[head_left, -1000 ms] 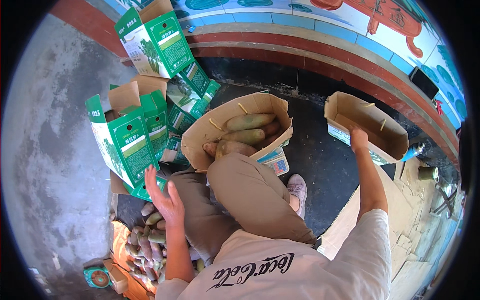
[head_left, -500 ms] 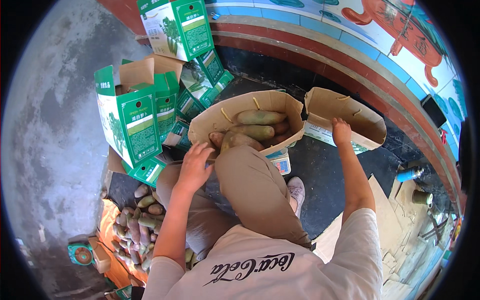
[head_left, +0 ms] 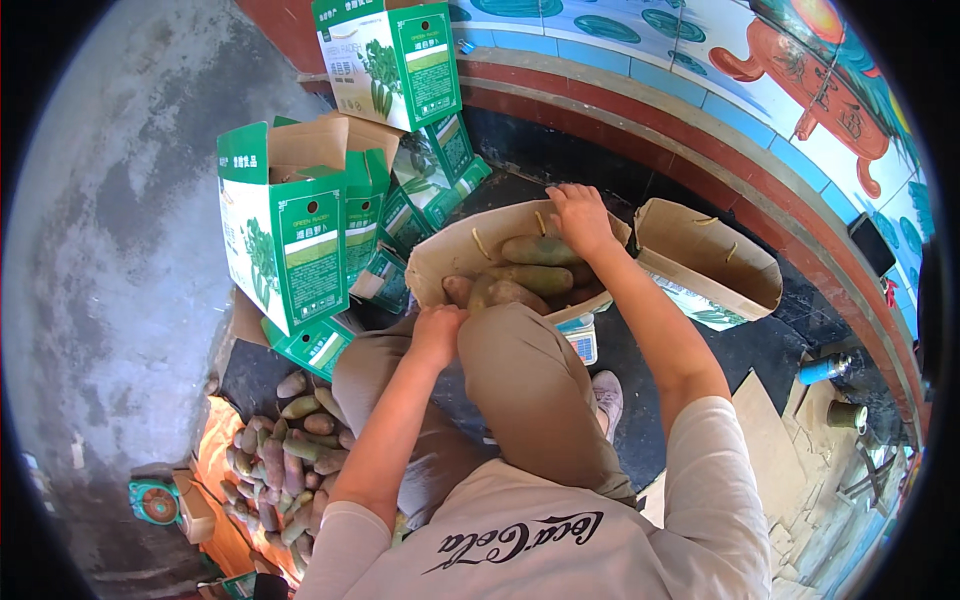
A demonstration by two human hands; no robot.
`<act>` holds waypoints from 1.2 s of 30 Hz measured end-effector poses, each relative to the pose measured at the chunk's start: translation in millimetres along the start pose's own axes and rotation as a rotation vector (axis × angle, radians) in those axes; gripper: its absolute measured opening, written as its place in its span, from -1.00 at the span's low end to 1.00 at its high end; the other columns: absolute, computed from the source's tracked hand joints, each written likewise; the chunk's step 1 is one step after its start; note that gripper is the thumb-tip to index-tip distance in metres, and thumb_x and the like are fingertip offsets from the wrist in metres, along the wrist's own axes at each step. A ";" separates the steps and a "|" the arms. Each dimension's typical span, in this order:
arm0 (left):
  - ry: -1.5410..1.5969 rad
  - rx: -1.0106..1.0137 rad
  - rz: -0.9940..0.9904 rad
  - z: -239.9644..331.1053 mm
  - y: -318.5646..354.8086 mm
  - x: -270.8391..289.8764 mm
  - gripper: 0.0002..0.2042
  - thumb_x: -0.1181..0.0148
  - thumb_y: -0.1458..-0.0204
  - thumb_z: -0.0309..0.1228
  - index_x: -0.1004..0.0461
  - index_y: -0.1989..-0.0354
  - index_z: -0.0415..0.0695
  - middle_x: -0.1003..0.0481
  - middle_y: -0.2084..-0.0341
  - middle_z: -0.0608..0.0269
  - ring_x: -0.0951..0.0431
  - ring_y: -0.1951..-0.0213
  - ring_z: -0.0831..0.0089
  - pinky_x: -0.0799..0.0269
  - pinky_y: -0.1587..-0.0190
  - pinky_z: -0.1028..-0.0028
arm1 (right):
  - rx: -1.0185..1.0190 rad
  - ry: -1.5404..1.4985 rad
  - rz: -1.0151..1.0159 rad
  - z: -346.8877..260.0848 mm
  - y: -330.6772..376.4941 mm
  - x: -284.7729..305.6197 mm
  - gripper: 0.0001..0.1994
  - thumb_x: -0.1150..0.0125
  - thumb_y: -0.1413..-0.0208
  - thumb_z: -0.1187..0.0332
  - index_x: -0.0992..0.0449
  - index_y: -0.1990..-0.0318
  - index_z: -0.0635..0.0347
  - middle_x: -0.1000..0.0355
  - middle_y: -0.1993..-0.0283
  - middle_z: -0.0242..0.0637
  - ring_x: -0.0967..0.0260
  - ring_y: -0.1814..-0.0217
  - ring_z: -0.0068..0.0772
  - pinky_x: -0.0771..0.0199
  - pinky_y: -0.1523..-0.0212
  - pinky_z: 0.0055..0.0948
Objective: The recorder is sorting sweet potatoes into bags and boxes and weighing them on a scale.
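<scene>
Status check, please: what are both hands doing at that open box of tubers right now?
Left hand at the open box's near edge. Right hand on its far rim, above the tubers. Nothing blocking.

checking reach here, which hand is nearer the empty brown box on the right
Right. The right hand rests on the filled box's far rim beside the empty brown box; the left hand is at the near rim.

Person crouching over open carton of tubers; left hand resting at its near edge, right hand reaching onto its far rim; empty carton sitting beside; green boxes standing left; loose tubers lying below
</scene>
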State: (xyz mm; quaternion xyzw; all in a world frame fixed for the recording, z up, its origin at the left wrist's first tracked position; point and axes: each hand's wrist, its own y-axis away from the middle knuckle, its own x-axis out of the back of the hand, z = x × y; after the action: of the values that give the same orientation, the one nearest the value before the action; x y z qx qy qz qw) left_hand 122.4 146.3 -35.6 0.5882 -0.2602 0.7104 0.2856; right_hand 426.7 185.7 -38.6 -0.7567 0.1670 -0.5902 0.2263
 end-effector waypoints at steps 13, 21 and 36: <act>0.073 -0.030 0.143 -9.7 -9.9 -3.7 -0.90 -0.06 0.18 -0.34 -0.44 0.58 -0.06 -0.40 0.55 0.22 -0.44 0.33 0.21 -0.33 0.27 0.29 | -0.128 0.188 -0.200 39.5 32.9 -14.8 -0.84 -0.20 0.12 0.30 -0.43 0.38 0.10 -0.41 0.37 -0.29 -0.40 0.23 -0.27 -0.43 0.25 -0.31; -0.024 -0.288 0.052 -3.8 -56.3 25.0 -0.82 -0.26 0.30 -0.33 -0.39 0.63 -0.11 -0.40 0.58 0.21 -0.44 0.37 0.20 -0.36 0.31 0.29 | -0.356 0.059 -0.164 68.0 92.2 41.0 -0.87 -0.17 0.08 0.34 -0.44 0.39 0.15 -0.43 0.35 -0.20 -0.41 0.23 -0.14 -0.42 0.22 -0.24; 0.130 -0.855 -0.099 213.2 -70.9 24.5 -0.91 -0.18 0.32 -0.42 -0.39 0.68 -0.11 -0.41 0.63 0.24 -0.46 0.41 0.26 -0.37 0.36 0.31 | -0.805 0.102 -0.001 93.7 329.9 212.5 -0.86 -0.16 0.10 0.38 -0.35 0.48 0.22 -0.37 0.41 -0.13 -0.35 0.31 -0.01 -0.35 0.31 -0.14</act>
State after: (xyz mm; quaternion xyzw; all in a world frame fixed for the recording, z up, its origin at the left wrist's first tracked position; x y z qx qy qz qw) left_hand 315.9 48.0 27.7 0.3830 -0.4840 0.5598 0.5529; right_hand 574.8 -188.8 -61.8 -0.7546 0.3954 -0.5146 -0.0969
